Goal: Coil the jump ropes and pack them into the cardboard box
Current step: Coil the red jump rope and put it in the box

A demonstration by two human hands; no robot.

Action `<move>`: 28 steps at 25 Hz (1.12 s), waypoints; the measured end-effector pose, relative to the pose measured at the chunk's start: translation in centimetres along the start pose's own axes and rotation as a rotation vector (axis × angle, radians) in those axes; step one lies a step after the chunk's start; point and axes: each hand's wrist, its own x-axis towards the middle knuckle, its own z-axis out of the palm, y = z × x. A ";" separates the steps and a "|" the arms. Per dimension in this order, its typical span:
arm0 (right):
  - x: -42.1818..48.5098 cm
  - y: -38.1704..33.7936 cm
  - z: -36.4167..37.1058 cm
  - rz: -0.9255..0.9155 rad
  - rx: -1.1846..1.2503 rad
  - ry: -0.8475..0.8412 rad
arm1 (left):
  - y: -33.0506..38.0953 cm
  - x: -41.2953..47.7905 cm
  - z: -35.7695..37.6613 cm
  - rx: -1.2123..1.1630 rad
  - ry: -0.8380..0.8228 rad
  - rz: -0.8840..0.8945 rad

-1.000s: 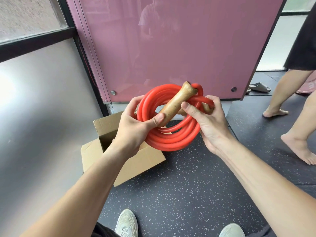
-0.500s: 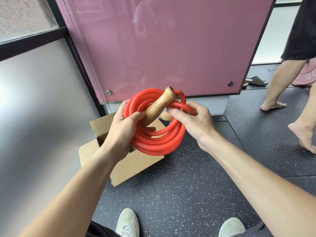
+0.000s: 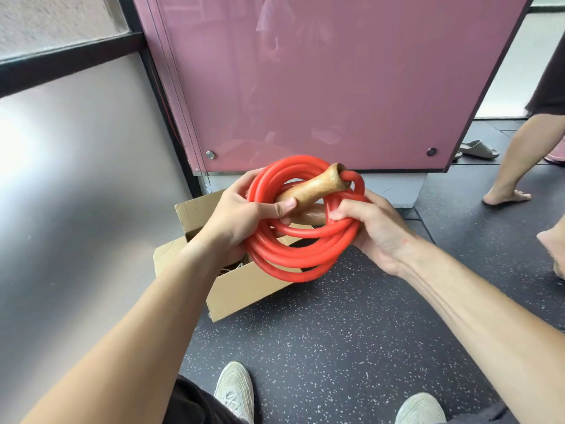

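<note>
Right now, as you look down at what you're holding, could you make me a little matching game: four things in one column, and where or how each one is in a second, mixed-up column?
Things:
1. red jump rope
2. wooden handle
3. cardboard box
4. grey sandal

Places or states:
A. stands open on the floor, partly behind the coil
B. coiled, gripped by the left hand and the right hand
C. lies far off, by the right edge of the pink panel
D. laid across the coil, under the left hand's thumb

Pairs: 1-B, 2-D, 3-A, 4-C.
</note>
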 end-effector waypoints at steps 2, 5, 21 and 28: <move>-0.3 -0.3 0.1 -0.015 0.030 -0.045 | 0.1 0.0 -0.6 0.015 -0.017 0.009; -0.7 0.0 0.3 0.014 0.052 -0.086 | 0.0 0.0 -1.6 0.133 -0.040 0.018; -0.2 -0.3 0.6 0.062 0.099 0.010 | 0.4 -0.7 -0.6 0.158 -0.272 -0.345; 0.0 -2.7 -1.6 0.107 -0.020 -0.141 | 0.5 -0.5 0.4 0.168 -0.136 -0.259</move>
